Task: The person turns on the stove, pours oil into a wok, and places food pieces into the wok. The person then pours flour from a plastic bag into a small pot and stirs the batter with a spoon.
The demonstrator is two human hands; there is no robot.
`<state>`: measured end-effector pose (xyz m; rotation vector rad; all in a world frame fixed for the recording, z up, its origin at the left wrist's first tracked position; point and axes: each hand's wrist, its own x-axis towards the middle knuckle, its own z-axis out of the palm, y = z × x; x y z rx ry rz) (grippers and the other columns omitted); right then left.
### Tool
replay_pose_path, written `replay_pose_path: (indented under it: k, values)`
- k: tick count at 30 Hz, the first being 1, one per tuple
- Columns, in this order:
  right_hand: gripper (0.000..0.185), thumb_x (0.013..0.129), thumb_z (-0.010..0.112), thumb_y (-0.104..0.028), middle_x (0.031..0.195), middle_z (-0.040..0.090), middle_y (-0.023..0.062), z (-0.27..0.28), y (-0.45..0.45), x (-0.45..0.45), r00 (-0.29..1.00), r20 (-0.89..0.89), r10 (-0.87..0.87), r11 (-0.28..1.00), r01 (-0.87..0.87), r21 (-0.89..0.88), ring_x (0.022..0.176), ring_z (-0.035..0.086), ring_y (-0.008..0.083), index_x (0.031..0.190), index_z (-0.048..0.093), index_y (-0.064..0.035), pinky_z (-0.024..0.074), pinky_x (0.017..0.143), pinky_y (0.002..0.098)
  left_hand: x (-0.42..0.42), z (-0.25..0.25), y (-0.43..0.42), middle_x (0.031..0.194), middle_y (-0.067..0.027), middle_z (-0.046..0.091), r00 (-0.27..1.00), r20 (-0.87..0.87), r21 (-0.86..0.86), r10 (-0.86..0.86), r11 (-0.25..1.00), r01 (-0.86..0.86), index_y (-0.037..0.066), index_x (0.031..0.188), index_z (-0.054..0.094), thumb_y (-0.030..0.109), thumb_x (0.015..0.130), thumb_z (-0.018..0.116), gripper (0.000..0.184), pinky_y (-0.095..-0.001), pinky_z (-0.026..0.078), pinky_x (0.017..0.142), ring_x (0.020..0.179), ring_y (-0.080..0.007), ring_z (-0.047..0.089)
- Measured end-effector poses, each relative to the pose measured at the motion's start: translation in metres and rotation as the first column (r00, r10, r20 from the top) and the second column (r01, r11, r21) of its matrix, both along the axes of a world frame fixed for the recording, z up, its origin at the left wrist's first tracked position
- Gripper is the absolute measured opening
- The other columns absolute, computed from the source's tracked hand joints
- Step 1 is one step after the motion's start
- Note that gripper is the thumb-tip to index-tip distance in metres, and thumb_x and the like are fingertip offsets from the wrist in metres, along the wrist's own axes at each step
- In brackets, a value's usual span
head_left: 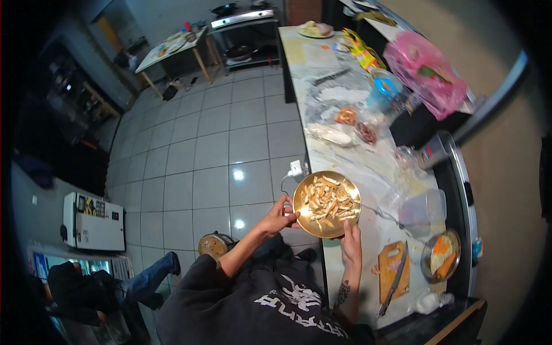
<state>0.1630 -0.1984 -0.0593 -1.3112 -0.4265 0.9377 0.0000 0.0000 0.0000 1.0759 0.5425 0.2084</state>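
A round golden plate (pixel 300 223) heaped with browned, sliced strips of food (pixel 328 198) is held up over the counter's front edge. My left hand (pixel 280 215) grips its left rim, thumb on top. At the lower right rim my right hand (pixel 350 237) holds it too, thumb over the edge. Below and to the right of my right hand, a knife (pixel 394 282) lies across a wooden cutting board (pixel 387 287) with some pale scraps. Beside the board, a metal bowl (pixel 426 261) contains orange and pale food.
The marble counter (pixel 368 172) carries a clear plastic container (pixel 422 207), a pink bag (pixel 422 69), a blue-lidded tub (pixel 386 92) and small food bags. Another person (pixel 86 293) sits at the lower left. A stool (pixel 214 245) stands near my left arm.
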Motion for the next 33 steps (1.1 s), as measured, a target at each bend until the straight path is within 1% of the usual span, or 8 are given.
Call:
replay_pose_path:
  k: [9,17,21,27,30,31,32,33]
  values:
    - [0.026,0.1,0.044,-0.022,0.103,0.063,0.0093,0.052,0.073,-0.035,0.97,-0.242,0.025,0.988,0.012,0.151,0.083,0.063,0.0174,0.115,0.049,-0.0019,0.0528,0.06,0.0322,-0.057,0.022,0.049,0.107,-0.014,0.061,0.99,-0.023,-0.099,0.14,0.985,-0.142,0.007,0.11,0.037,0.012,0.093,0.059,0.028,-0.0357,0.055,0.081,0.099,-0.0197,0.06]
    - [0.028,0.1,0.045,-0.024,0.103,0.063,0.0088,0.059,0.207,-0.076,0.98,-0.191,0.05,0.994,-0.03,0.108,0.083,0.063,0.0178,0.116,0.051,-0.0022,0.0511,0.059,0.0313,-0.148,0.026,0.202,0.075,-0.0041,0.061,0.821,0.095,0.445,0.563,0.714,-0.541,-0.001,0.084,0.06,0.023,0.092,0.063,0.026,-0.0242,0.051,0.07,0.077,-0.0098,0.061]
    - [0.028,0.099,0.047,-0.027,0.105,0.062,0.0072,0.057,0.283,-0.106,0.976,-0.203,0.082,0.985,-0.048,0.167,0.083,0.063,0.017,0.115,0.051,-0.0038,0.05,0.059,0.03,-0.192,0.065,0.282,0.068,-0.0039,0.061,0.747,0.154,0.368,0.647,0.664,-0.651,-0.001,0.078,0.062,0.021,0.092,0.062,0.026,-0.023,0.049,0.064,0.066,-0.0088,0.058]
    - [0.028,0.099,0.047,-0.024,0.108,0.061,0.0076,0.073,0.396,-0.134,0.956,-0.211,0.204,0.97,-0.169,0.175,0.089,0.062,0.0176,0.117,0.05,-0.0023,0.0505,0.063,0.0335,-0.267,0.116,0.375,0.069,-0.0151,0.064,0.945,0.297,0.398,0.138,0.882,-0.253,-0.002,0.089,0.066,0.036,0.1,0.042,0.046,-0.0306,0.051,0.065,0.065,-0.02,0.063]
    - [0.027,0.099,0.048,-0.023,0.108,0.061,0.0072,0.074,0.451,-0.14,0.94,-0.204,0.273,0.952,-0.233,0.201,0.09,0.061,0.0171,0.116,0.05,-0.0023,0.0506,0.064,0.0338,-0.283,0.054,0.43,0.102,-0.0251,0.063,0.659,0.748,-0.1,0.075,0.995,0.001,-0.006,0.112,0.059,0.043,0.096,0.047,0.053,-0.0366,0.054,0.076,0.083,-0.0274,0.067]
    - [0.027,0.099,0.048,-0.023,0.108,0.061,0.0072,0.071,0.468,-0.142,0.934,-0.21,0.289,0.948,-0.248,0.201,0.09,0.061,0.0171,0.116,0.05,-0.0023,0.0506,0.064,0.0338,-0.281,0.013,0.46,0.104,-0.0238,0.062,0.738,0.606,-0.181,0.298,0.955,-0.237,-0.005,0.115,0.057,0.043,0.096,0.047,0.053,-0.0361,0.053,0.078,0.086,-0.0268,0.066]
    - [0.026,0.099,0.048,-0.024,0.104,0.062,0.0065,0.067,0.486,-0.144,0.932,-0.228,0.281,0.952,-0.242,0.185,0.084,0.061,0.0156,0.114,0.051,-0.003,0.0499,0.062,0.0316,-0.271,-0.026,0.481,0.106,-0.0225,0.062,0.839,0.183,0.183,0.512,0.821,-0.541,-0.005,0.117,0.056,0.043,0.096,0.048,0.053,-0.0357,0.052,0.079,0.089,-0.0262,0.065]
    - [0.026,0.099,0.049,-0.025,0.099,0.062,0.0058,0.064,0.508,-0.144,0.932,-0.24,0.271,0.956,-0.233,0.176,0.078,0.06,0.014,0.112,0.052,-0.0038,0.0492,0.06,0.0294,-0.258,-0.066,0.495,0.108,-0.0212,0.062,0.701,-0.25,0.707,0.668,0.621,-0.339,-0.004,0.12,0.054,0.043,0.096,0.048,0.053,-0.0352,0.052,0.081,0.092,-0.0255,0.064]
